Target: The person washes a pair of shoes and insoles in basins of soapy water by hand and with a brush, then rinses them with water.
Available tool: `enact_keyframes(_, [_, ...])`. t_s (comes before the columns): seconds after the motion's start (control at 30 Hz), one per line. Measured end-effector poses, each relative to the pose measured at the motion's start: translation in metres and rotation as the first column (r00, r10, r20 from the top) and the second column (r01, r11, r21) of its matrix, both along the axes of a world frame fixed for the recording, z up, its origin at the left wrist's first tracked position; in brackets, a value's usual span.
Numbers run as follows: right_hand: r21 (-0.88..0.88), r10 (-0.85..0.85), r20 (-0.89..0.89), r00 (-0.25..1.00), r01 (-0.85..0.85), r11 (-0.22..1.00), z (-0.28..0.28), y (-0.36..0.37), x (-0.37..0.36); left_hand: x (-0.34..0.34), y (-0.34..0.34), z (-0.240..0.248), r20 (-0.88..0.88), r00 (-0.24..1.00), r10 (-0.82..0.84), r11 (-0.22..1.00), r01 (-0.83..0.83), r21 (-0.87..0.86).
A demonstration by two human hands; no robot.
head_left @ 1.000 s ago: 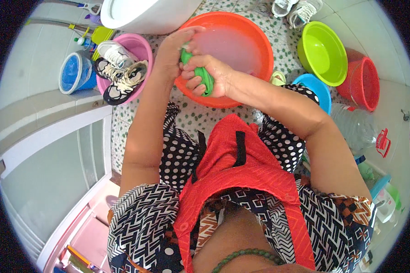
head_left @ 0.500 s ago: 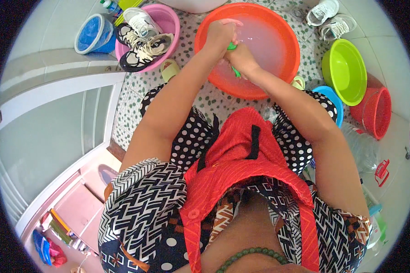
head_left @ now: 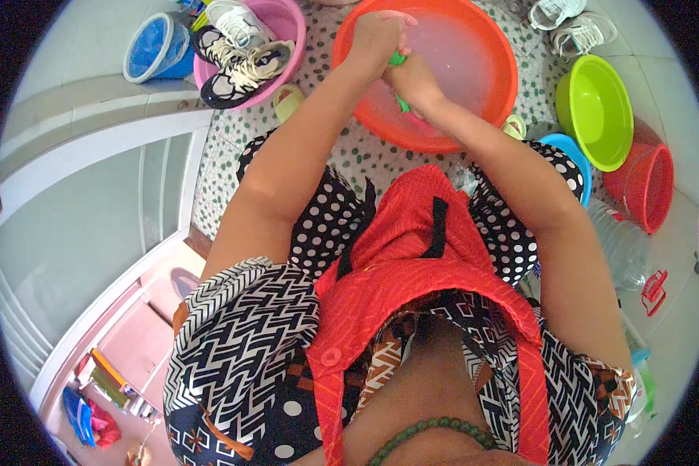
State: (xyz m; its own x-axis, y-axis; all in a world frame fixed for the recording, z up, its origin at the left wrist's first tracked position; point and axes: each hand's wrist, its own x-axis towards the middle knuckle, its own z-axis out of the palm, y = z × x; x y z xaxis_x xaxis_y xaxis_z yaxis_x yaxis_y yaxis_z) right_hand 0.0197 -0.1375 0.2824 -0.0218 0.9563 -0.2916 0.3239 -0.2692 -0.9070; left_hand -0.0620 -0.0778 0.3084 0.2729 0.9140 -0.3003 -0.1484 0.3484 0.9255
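Note:
Both my hands are together over the left part of an orange basin (head_left: pixel 508 78) of cloudy, pale water. My left hand (head_left: pixel 377 40) is closed, with a pinkish edge showing at its far side. Just nearer and to the right, my right hand (head_left: pixel 413 80) is closed too. A bright green thing (head_left: pixel 397 58) shows between the two fists, and a green end sticks out below the right one. Most of it is hidden by my fingers, so I cannot tell its kind. Some pink shows in the water beside my right wrist.
At the left, a pink basin (head_left: pixel 296 48) holds black-and-white shoes (head_left: pixel 237 78), beside a blue bucket (head_left: pixel 149 50). To the right are white sneakers (head_left: pixel 582 35), a lime-green basin (head_left: pixel 598 116), a red bucket (head_left: pixel 651 186) and a blue basin (head_left: pixel 573 151). A clear plastic bottle (head_left: pixel 621 245) lies nearby.
The whole scene sits slightly higher in the picture, with the far side of the orange basin now cut off. My hands keep nearly the same closed pose around the green thing.

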Motion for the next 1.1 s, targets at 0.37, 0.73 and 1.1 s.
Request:
enact_keyframes(0.37, [-0.357,-0.146,-0.701,0.698,-0.167,0.919,0.051,-0.016,0.016,-0.013,-0.002,0.018,0.290,0.956,-0.044,0.997,0.061,-0.049])
enact_keyframes(0.73, [-0.307,-0.217,-0.769,0.602,-0.049,0.951,0.080,-0.018,0.126,-0.023,-0.008,0.001,0.138,0.990,0.025,0.981,0.003,-0.193])
enact_keyframes(1.1, [-0.322,-0.475,-0.641,0.602,0.351,0.879,0.077,-0.070,0.315,-0.020,-0.009,-0.013,-0.274,0.934,-0.229,0.967,0.251,0.047])
